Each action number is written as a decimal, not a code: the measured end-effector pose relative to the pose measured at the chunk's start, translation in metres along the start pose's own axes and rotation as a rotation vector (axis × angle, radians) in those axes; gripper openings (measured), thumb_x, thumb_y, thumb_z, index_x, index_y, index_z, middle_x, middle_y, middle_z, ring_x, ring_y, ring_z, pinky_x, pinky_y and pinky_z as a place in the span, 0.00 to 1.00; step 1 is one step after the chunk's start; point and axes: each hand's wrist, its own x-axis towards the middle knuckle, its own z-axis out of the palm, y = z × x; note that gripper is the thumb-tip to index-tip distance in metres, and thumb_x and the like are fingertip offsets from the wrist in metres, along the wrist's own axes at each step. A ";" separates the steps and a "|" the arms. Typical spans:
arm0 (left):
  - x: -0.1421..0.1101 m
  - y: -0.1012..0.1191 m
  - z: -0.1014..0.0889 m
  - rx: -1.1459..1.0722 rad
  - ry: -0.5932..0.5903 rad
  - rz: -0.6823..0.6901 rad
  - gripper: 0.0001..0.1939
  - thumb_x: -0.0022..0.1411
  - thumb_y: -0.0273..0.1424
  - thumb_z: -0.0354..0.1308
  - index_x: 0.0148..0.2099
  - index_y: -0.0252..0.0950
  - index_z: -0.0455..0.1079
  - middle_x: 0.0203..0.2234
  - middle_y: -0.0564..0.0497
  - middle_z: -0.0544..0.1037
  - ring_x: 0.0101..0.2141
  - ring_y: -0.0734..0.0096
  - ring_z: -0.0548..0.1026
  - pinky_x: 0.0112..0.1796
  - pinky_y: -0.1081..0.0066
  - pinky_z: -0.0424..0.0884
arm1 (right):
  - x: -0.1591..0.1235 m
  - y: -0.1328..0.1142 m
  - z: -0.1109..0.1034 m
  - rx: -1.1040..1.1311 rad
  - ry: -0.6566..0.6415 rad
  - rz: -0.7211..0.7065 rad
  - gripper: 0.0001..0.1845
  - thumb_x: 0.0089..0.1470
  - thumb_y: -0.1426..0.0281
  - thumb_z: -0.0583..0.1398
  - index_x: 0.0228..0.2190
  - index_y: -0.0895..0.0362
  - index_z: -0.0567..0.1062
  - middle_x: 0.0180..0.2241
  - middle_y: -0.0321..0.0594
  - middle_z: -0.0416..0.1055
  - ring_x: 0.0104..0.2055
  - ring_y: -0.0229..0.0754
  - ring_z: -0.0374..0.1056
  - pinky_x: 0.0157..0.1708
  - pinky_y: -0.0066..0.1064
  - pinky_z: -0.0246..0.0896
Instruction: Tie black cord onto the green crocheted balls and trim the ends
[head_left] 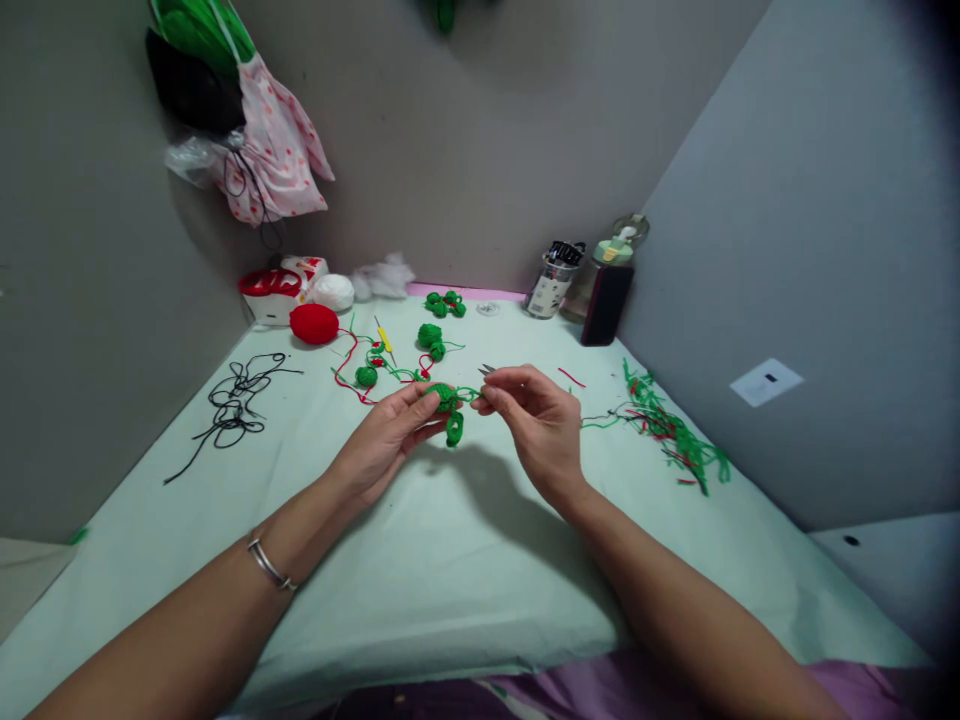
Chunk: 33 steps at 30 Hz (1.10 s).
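Observation:
Above the middle of the table, my left hand (386,435) is closed on a green crocheted piece (441,397), gripped between thumb and fingers. A small green crocheted loop (454,428) hangs below it. From the piece, a strand of green yarn (468,395) runs across to my right hand (541,425), whose thumb and forefinger pinch it. Whether a needle or hook is also in that pinch cannot be seen. Just behind the right fingertips, pointed metal tips (487,370) show, the rest hidden by the hand.
Beyond my hands lie green crocheted balls (430,336), a yellow-handled crochet hook (385,340) and a red yarn ball (314,324). Black cord (236,400) is tangled at left, yarn scraps (679,435) at right. A pen cup (551,285) and phone (607,305) stand by the wall.

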 end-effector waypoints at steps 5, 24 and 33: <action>0.001 0.004 0.000 0.019 0.111 0.086 0.13 0.56 0.32 0.69 0.44 0.37 0.76 0.39 0.51 0.78 0.40 0.71 0.74 0.49 0.67 0.67 | 0.006 0.009 -0.005 -0.099 -0.129 0.075 0.06 0.53 0.66 0.66 0.34 0.54 0.81 0.29 0.34 0.70 0.26 0.34 0.72 0.29 0.29 0.70; 0.001 0.007 -0.004 0.179 0.078 0.109 0.18 0.55 0.32 0.69 0.49 0.40 0.75 0.36 0.52 0.78 0.38 0.67 0.78 0.48 0.63 0.69 | 0.010 -0.002 -0.018 -0.658 -0.283 -0.290 0.09 0.61 0.73 0.58 0.35 0.52 0.80 0.26 0.35 0.63 0.28 0.36 0.60 0.28 0.29 0.54; 0.005 0.002 -0.010 0.172 0.054 0.122 0.14 0.57 0.33 0.69 0.46 0.41 0.75 0.37 0.53 0.79 0.38 0.69 0.78 0.50 0.62 0.69 | 0.009 -0.003 -0.020 -0.824 -0.298 -0.450 0.09 0.62 0.75 0.57 0.35 0.55 0.79 0.26 0.35 0.62 0.27 0.35 0.59 0.28 0.28 0.54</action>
